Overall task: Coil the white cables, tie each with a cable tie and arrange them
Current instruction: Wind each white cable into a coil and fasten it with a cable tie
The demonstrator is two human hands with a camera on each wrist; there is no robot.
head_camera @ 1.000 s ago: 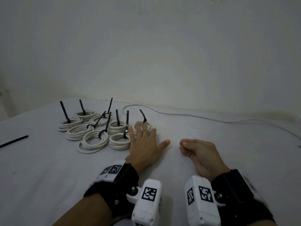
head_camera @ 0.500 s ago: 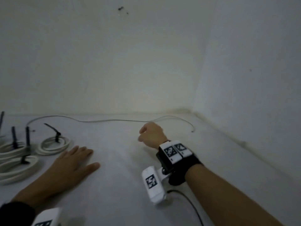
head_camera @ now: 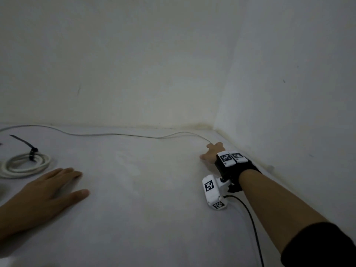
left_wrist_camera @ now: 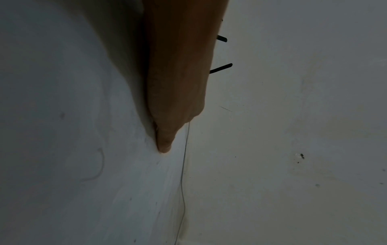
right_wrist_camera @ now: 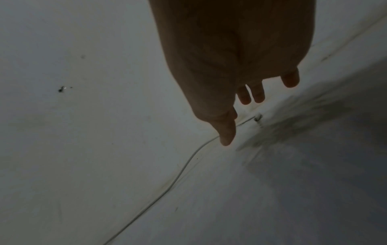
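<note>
Reaching far right, the right hand [head_camera: 212, 153], fingers spread, hovers over the loose white cable [head_camera: 107, 134] end. The left hand [head_camera: 48, 191] lies flat on the bench [head_camera: 154, 218] near a tied coil [head_camera: 25, 164].

A bare, dim room corner, with nothing to mark it as home or workshop: plain off-white walls [head_camera: 134, 64] with small scuffs meet at a stained seam above a white counter [head_camera: 154, 218]. Which kind of building it is cannot be told.
</note>
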